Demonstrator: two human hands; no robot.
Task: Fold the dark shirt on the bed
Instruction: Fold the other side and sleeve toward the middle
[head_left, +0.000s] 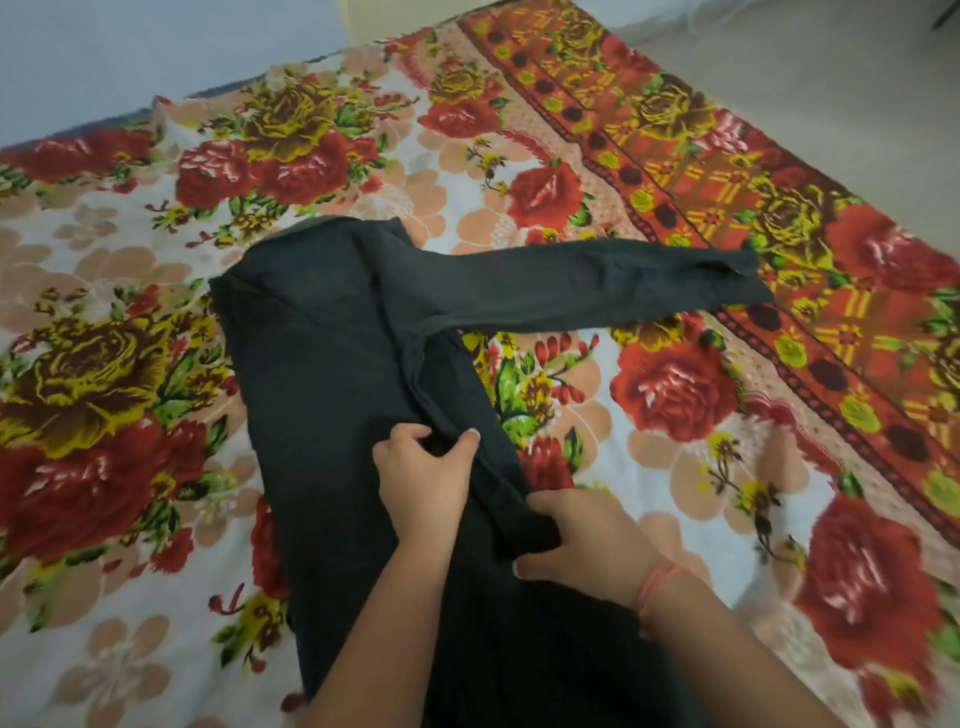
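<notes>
Floral-print bed lies before you, the dark shirt spread flat under your hands. Your left hand pinches a ridge of cloth along its side edge; your right hand, nearer you, grips the same edge. You seem mid side-fold; next, bring in the sleeve stretched out beyond your right hand.

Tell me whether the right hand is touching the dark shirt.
Touching. The head view shows the right hand gripping a bunched fold at the edge of the dark shirt, with the fabric disappearing under its fingers.
</notes>
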